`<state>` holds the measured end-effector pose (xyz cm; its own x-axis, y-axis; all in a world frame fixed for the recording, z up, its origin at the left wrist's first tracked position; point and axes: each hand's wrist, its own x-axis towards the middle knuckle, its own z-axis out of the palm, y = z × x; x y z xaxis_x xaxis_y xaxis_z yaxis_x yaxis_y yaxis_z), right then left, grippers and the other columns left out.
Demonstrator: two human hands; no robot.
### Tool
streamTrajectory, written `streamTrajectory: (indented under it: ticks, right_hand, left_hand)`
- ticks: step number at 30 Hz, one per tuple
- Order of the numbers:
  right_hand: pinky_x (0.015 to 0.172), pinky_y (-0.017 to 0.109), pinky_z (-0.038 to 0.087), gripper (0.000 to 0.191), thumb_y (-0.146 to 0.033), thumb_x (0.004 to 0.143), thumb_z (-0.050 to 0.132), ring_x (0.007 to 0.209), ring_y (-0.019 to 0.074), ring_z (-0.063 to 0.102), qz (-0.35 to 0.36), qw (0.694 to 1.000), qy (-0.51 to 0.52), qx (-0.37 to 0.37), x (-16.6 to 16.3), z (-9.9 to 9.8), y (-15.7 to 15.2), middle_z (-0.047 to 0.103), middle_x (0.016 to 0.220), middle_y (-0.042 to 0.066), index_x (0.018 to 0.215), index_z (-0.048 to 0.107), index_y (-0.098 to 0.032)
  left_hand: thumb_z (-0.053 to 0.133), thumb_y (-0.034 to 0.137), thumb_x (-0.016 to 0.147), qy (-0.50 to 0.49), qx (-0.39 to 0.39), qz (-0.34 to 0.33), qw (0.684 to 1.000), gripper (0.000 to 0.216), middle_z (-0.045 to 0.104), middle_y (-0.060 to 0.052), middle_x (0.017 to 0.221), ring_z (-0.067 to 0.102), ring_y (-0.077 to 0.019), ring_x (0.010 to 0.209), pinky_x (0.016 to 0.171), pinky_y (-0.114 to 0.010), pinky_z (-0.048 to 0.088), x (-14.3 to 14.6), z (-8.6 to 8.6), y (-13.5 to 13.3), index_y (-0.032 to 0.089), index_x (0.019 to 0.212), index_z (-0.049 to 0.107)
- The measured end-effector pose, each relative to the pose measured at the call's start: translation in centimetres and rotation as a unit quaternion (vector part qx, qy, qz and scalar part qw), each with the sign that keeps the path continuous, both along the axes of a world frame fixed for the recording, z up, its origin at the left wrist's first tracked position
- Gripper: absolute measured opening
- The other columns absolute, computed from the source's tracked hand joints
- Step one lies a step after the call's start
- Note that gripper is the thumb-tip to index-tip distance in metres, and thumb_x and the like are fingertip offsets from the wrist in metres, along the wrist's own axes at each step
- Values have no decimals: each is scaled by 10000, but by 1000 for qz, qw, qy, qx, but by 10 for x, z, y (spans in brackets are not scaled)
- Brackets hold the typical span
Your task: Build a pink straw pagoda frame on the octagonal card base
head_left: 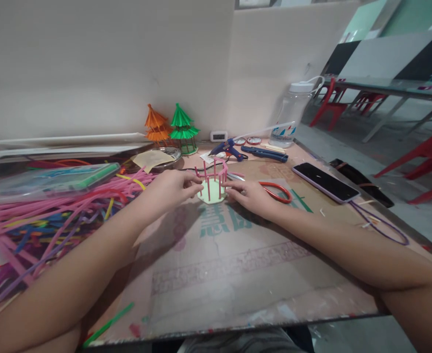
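Flanking a pale green, many-sided base (214,192) with upright pink posts (209,190) between our fingertips, we curl our left hand (179,189) and right hand (250,197) partly closed at its edges, any grip unclear.

head | from wearer's head | forward, downward | near tabletop (337,300) | wall (101,63) beyond

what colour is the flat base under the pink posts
The base is pale yellow-green, seen in the head view.

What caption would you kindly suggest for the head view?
Left hand and right hand flank a pale-green base with pink posts, glue gun behind.
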<state>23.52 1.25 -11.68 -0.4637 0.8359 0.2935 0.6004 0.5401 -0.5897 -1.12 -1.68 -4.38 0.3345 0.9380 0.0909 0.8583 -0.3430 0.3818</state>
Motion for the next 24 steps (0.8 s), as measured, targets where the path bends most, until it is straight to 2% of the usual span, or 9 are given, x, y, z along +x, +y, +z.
streamTrajectory:
  ticks: [3, 6, 9, 14, 20, 24]
  right_hand:
    - [792, 303, 502, 348, -289, 971, 524, 849, 198, 707, 19, 1000, -15, -14, -1, 1, 0, 786, 974, 73, 1244, 710, -181]
    - [771, 286, 495, 323, -281, 979, 521, 843, 192, 712, 46, 998, -22, -28, -3, 1, 0, 787, 950, 66, 1218, 715, -182]
    - [787, 287, 495, 281, -260, 971, 534, 866, 193, 717, 56, 998, -18, -26, -3, 2, 0, 787, 964, 64, 1152, 736, -188]
    - [742, 270, 483, 256, -256, 971, 532, 773, 169, 707, 60, 997, -9, -36, -3, 2, 0, 778, 829, 38, 1083, 747, -176]
    - [719, 263, 473, 255, -268, 968, 533, 747, 159, 692, 64, 997, -4, -36, -2, -1, 2, 772, 823, 31, 1081, 746, -186]
    - [714, 270, 469, 246, -289, 964, 541, 768, 169, 690, 44, 999, 3, -20, 0, -3, 3, 773, 850, 38, 1049, 748, -187]
  left_hand:
    - [529, 437, 917, -17, 25, -3, 1000, 371, 782, -48, 905, 691, -214, 806, 709, -287, 454, 9, -10, -1, 219, 1104, 762]
    - [516, 412, 932, -36, 37, -3, 999, 354, 785, -54, 939, 698, -224, 848, 718, -295, 459, 14, -22, 3, 214, 1080, 768]
    - [510, 387, 937, -57, 34, -5, 998, 339, 784, -54, 981, 697, -221, 860, 731, -296, 467, 17, -27, 3, 206, 1062, 768]
    - [504, 397, 935, -52, 34, -5, 998, 344, 781, -51, 947, 689, -207, 805, 682, -288, 448, 17, -23, 1, 196, 1027, 768]
    - [508, 402, 915, -19, 29, -6, 999, 329, 773, -39, 885, 679, -201, 782, 660, -280, 427, 14, -20, 2, 210, 1002, 760]
    - [484, 421, 916, 12, 38, 2, 999, 343, 755, -45, 864, 662, -209, 760, 671, -295, 427, 3, -8, 2, 205, 910, 750]
